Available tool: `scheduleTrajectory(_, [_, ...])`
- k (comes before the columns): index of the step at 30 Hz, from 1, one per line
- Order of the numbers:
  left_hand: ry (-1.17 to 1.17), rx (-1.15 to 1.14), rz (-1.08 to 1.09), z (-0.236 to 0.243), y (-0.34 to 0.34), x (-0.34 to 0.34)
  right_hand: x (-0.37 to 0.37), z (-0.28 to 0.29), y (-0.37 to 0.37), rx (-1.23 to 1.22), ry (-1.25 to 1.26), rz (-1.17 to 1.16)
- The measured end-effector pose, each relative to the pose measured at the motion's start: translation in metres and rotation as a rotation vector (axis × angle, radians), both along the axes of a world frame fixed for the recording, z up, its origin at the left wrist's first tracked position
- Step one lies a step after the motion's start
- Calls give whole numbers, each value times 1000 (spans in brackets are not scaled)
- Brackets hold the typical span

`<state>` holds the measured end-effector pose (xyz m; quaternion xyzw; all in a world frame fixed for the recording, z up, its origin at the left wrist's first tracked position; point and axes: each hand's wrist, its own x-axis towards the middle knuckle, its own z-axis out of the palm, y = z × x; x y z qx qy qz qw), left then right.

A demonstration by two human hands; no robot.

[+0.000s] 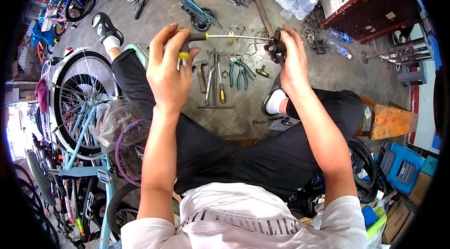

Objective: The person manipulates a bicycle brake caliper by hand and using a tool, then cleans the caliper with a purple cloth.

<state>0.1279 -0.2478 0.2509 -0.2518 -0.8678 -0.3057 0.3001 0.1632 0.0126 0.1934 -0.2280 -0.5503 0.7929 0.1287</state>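
Gripping the handle (198, 37) suits this presumably light, stiff driver (236, 37). The left hand (168, 75) curls fingers (177, 42) there; the right hand (294, 61) clasps a black part (274, 48).

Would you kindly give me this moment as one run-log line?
left grip: screwdriver | right grip: black part | screwdriver shaft: pointing toward black part | floor: green-handled pliers, wrench

a dark red cabinet (375, 9) borders the grey floor (370, 78), bright light (18, 129) far left.
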Motion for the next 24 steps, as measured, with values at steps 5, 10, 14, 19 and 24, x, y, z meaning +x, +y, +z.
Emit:
scheduleTrajectory(5, [175,61,-38,-12,9,11,0,-3,-4,-151,-33,81])
scheduleTrajectory(10, [-194,583,-142,-31,28,19,0,3,-5,-239,-27,23])
scheduleTrajectory(14, [-608,1435,-257,-18,64,26,-3,0,-5,-258,-36,-54])
scheduleTrajectory(19, [-806,1868,-395,-9,92,22,-9,-8,-3,-280,-21,-179])
scheduleTrajectory(24, [-901,1967,-564,-5,85,18,-13,-5,3,-240,78,-133])
